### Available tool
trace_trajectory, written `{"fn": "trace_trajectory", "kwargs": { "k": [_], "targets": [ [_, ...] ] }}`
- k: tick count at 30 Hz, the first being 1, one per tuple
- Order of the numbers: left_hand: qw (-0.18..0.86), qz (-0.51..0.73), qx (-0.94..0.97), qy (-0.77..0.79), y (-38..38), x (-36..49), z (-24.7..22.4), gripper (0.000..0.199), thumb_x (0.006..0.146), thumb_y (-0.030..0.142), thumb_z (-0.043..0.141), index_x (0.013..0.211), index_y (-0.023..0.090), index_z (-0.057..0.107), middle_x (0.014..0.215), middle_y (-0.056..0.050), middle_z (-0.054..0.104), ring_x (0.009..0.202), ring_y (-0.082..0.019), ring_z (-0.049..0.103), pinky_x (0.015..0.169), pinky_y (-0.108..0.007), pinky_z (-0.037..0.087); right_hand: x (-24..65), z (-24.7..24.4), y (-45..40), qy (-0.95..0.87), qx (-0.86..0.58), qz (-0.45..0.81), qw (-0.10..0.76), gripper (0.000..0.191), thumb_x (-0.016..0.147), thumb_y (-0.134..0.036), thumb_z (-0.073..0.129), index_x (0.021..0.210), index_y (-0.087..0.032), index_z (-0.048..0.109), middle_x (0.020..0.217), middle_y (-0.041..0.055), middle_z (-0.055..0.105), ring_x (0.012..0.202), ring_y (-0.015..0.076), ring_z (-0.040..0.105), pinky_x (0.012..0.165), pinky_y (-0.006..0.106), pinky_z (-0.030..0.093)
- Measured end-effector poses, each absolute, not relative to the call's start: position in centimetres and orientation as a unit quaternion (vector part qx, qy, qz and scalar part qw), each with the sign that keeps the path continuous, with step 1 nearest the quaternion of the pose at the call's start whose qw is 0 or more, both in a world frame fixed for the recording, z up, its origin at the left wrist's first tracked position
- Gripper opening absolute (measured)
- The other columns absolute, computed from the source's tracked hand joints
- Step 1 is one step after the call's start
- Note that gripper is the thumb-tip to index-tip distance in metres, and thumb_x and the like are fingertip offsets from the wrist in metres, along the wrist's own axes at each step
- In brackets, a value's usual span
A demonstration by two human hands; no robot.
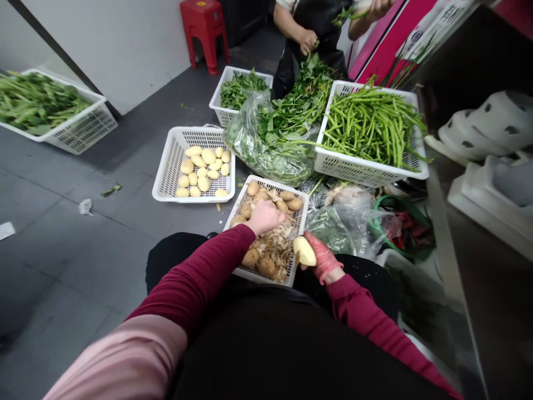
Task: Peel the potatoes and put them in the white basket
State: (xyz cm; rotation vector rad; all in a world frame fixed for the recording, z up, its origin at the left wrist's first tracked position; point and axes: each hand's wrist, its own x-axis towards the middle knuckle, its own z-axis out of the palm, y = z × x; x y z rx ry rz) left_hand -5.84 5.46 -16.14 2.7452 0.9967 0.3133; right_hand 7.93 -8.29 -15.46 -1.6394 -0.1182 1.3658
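My right hand [321, 256], in a reddish glove, grips a peeled potato [305, 251] beside the right edge of a white basket [305, 214]. Above the middle of that basket is my left hand [265, 216], its fingers curled closed and pointing down. What those fingers hold, if anything, is hidden. Unpeeled potatoes [266, 265] lie at the near end of the basket, with more at the far end. Between them is a heap of potato peelings [280, 242]. Several peeled potatoes [204, 183] lie in another white basket [162, 166] just beyond, to the left.
Green beans [370, 125] fill a basket at the back right. A clear bag [250, 130] of leafy greens lies beside it. Across from me, a person's hand [308, 41] holds stems. A red stool [205, 30] stands behind; a basket of greens [37, 103] is far left.
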Motion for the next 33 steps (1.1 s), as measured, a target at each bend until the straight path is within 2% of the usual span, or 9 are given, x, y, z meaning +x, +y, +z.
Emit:
{"fn": "trace_trajectory", "kwargs": {
  "k": [2,7,9,12,15,21,24,29,33],
  "targets": [
    [0.104,0.109,0.916,0.371,5.5,-5.9,-16.1,0.04,0.089,0.025,0.041,0.065,0.011,0.07,0.069,-0.011,0.067,0.073,-0.021,0.057,0.073,-0.036,0.035,7.9,-15.3,-8.1,-0.023,-0.691,0.553,0.465,0.035,0.076,-0.044,0.069,0.097,-0.016,0.066,0.058,0.0024,0.068,0.046,0.0164,0.062,0.037,0.023,0.047],
    [0.118,0.148,0.943,0.275,4.4,-5.3,-16.3,0.038,0.088,0.026,0.042,0.065,0.016,0.07,0.066,-0.008,0.067,0.074,-0.02,0.057,0.075,-0.036,0.036,7.9,-15.1,-7.4,0.014,-0.714,0.517,0.472,0.025,0.084,-0.041,0.061,0.09,-0.016,0.064,0.051,-0.0004,0.062,0.036,0.0143,0.055,0.028,0.022,0.037],
    [0.108,0.111,0.932,0.328,5.0,-5.6,-16.8,0.037,0.087,0.026,0.043,0.067,0.014,0.071,0.069,-0.01,0.068,0.074,-0.021,0.057,0.074,-0.036,0.037,7.9,-14.7,-7.5,0.032,-0.69,0.552,0.467,0.024,0.084,-0.04,0.061,0.089,-0.016,0.063,0.052,0.0007,0.063,0.036,0.015,0.055,0.028,0.022,0.036],
    [0.104,0.052,0.899,0.421,6.4,-6.4,-17.2,0.037,0.087,0.025,0.043,0.071,0.01,0.072,0.072,-0.013,0.069,0.074,-0.023,0.059,0.071,-0.037,0.038,8.1,-13.9,-7.7,0.087,-0.606,0.641,0.462,0.036,0.089,-0.05,0.052,0.087,-0.015,0.062,0.056,0.0045,0.066,0.039,0.0167,0.057,0.029,0.023,0.037],
    [0.123,0.081,0.901,0.407,6.4,-6.4,-16.5,0.039,0.089,0.024,0.04,0.071,0.011,0.073,0.071,-0.011,0.069,0.074,-0.022,0.059,0.071,-0.036,0.038,8.5,-13.4,-7.8,0.127,-0.508,0.689,0.502,0.055,0.09,-0.063,0.036,0.088,-0.015,0.062,0.062,0.0075,0.068,0.047,0.0178,0.062,0.035,0.025,0.044],
    [0.127,0.206,0.922,0.303,3.3,-5.0,-14.5,0.042,0.09,0.028,0.041,0.061,0.016,0.069,0.062,-0.007,0.066,0.068,-0.019,0.055,0.072,-0.037,0.035,8.5,-13.5,-7.3,0.158,-0.514,0.666,0.516,0.029,0.093,-0.043,0.046,0.09,-0.018,0.062,0.065,0.0029,0.071,0.055,0.0185,0.065,0.048,0.031,0.052],
    [0.101,0.218,0.927,0.288,2.4,-4.7,-14.7,0.039,0.088,0.029,0.044,0.06,0.016,0.069,0.059,-0.006,0.064,0.068,-0.02,0.054,0.071,-0.038,0.034,8.1,-13.7,-7.2,0.158,-0.553,0.649,0.498,0.031,0.094,-0.04,0.041,0.091,-0.018,0.063,0.067,0.0033,0.071,0.055,0.0189,0.065,0.05,0.033,0.052],
    [0.086,0.202,0.938,0.27,2.6,-4.9,-16.1,0.04,0.089,0.029,0.043,0.062,0.017,0.069,0.059,-0.007,0.064,0.068,-0.019,0.052,0.072,-0.038,0.034,7.1,-13.5,-7.2,0.152,-0.625,0.594,0.483,0.028,0.089,-0.045,0.051,0.086,-0.019,0.061,0.055,-0.0006,0.065,0.045,0.0167,0.06,0.043,0.028,0.047],
    [0.096,0.122,0.927,0.342,4.8,-5.9,-17.2,0.038,0.088,0.027,0.043,0.066,0.015,0.071,0.065,-0.01,0.066,0.072,-0.021,0.055,0.072,-0.037,0.035,6.7,-13.1,-7.5,0.133,-0.619,0.614,0.471,0.029,0.091,-0.044,0.047,0.082,-0.019,0.058,0.051,-0.0002,0.063,0.039,0.0157,0.055,0.034,0.024,0.038]
  ]
}}
